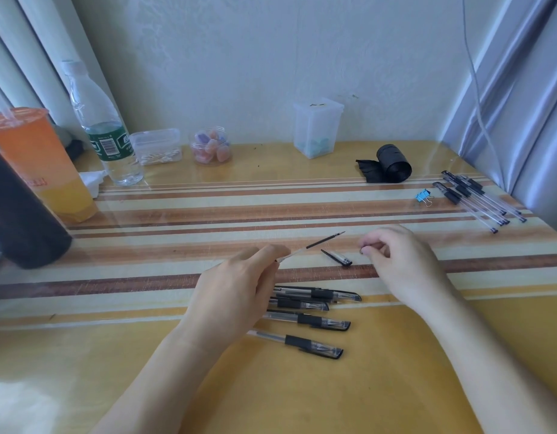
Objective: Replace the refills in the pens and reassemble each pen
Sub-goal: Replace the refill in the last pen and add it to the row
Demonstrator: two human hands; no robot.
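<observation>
My left hand point(236, 289) pinches a thin refill point(321, 242) aimed upper right, my right hand point(396, 261) a small dark piece point(361, 251); four capped pens point(317, 320) lie below.

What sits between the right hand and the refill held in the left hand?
Only a loose pen cap, lying on the table between the refill that the left hand pinches and the right hand, which pinches a small dark piece. Nothing else shows in that gap.
</observation>
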